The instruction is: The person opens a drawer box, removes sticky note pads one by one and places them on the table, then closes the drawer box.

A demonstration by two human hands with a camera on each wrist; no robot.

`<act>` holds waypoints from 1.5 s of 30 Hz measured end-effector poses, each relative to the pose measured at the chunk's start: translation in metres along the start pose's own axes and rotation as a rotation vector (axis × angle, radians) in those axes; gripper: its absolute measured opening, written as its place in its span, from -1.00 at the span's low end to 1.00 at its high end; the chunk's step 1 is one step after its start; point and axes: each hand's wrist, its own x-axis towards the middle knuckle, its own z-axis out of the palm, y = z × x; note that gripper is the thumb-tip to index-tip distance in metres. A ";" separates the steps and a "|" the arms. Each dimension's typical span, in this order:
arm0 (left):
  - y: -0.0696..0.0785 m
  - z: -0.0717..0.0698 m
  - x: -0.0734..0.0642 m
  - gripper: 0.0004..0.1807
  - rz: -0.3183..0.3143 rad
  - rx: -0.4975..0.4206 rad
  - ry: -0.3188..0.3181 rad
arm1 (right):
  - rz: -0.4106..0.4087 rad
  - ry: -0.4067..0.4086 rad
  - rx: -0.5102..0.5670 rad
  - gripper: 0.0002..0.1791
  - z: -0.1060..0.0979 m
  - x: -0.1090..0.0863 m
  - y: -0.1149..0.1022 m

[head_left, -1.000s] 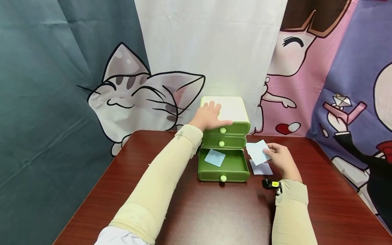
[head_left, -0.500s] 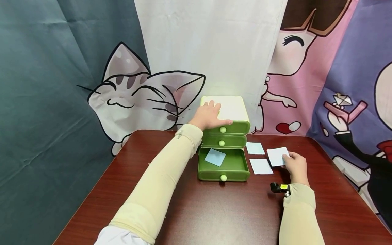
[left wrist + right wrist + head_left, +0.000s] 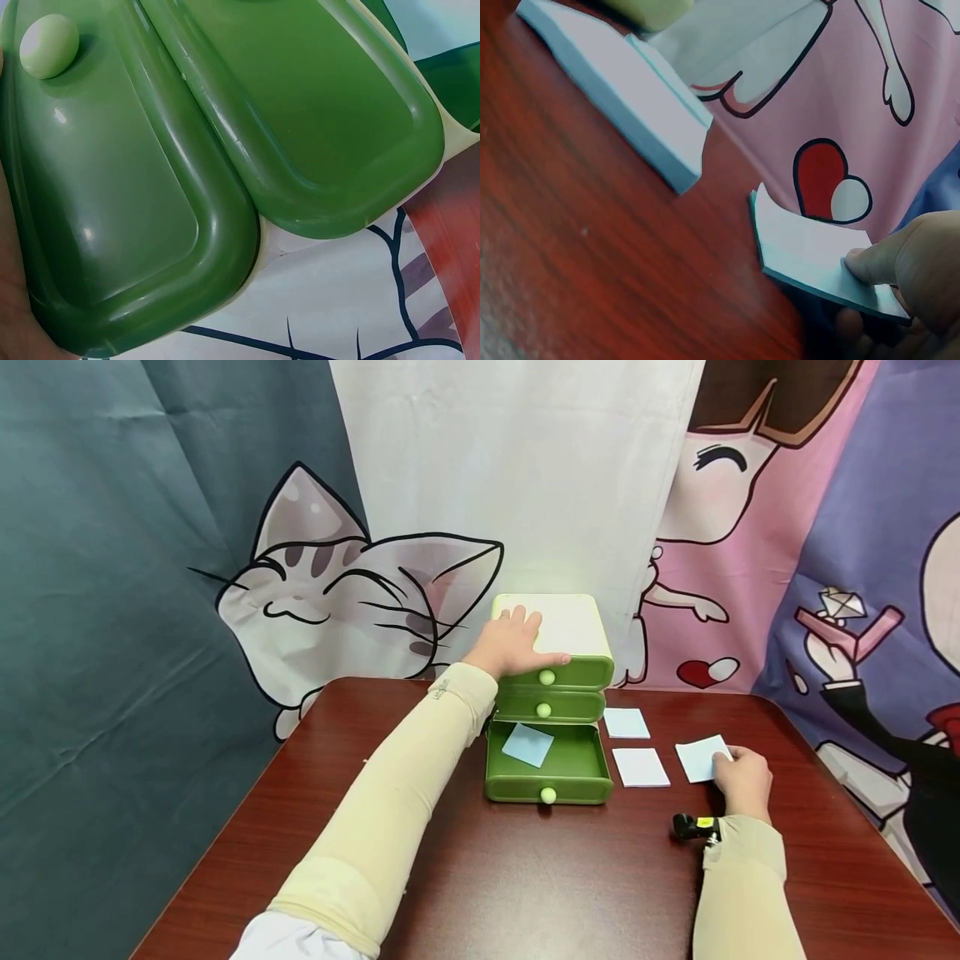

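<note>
My left hand (image 3: 510,643) rests on the white top of a small green drawer unit (image 3: 573,622), fingers spread and thumb along the front edge. Its bottom drawer (image 3: 513,792) stands pulled out, with a light blue sticky note (image 3: 528,745) lying askew inside; whether it is one sheet or more I cannot tell. To the right, my right hand (image 3: 745,781) pinches a thin pad of sticky notes (image 3: 701,758) by its right edge. In the right wrist view the thumb presses on top of this pad (image 3: 810,251), and one far corner curls up.
Two more sticky note pads, a pale blue one (image 3: 626,723) behind and a whitish one (image 3: 641,767) in front, lie beside the drawer unit. The upper two drawers (image 3: 517,706) are closed. A cartoon-printed cloth (image 3: 585,477) hangs behind the reddish-brown table (image 3: 555,877).
My right hand has carried its pad rightward, away from the drawer unit, uncovering the two pads on the table. The left hand and the open drawer have stayed put.
</note>
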 end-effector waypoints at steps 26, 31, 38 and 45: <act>0.002 -0.002 0.000 -0.01 -0.011 0.023 -0.010 | -0.029 0.018 -0.189 -0.50 0.009 0.004 0.006; 0.002 -0.001 0.000 -0.04 -0.011 0.018 -0.003 | -0.022 0.013 -0.178 -0.53 0.010 0.003 0.005; 0.001 0.001 0.002 -0.07 -0.012 0.014 0.012 | -0.017 0.021 -0.160 -0.62 0.011 0.005 0.006; 0.001 0.002 0.003 -0.05 -0.020 0.016 0.004 | -0.003 0.012 -0.162 -0.59 0.013 0.005 0.004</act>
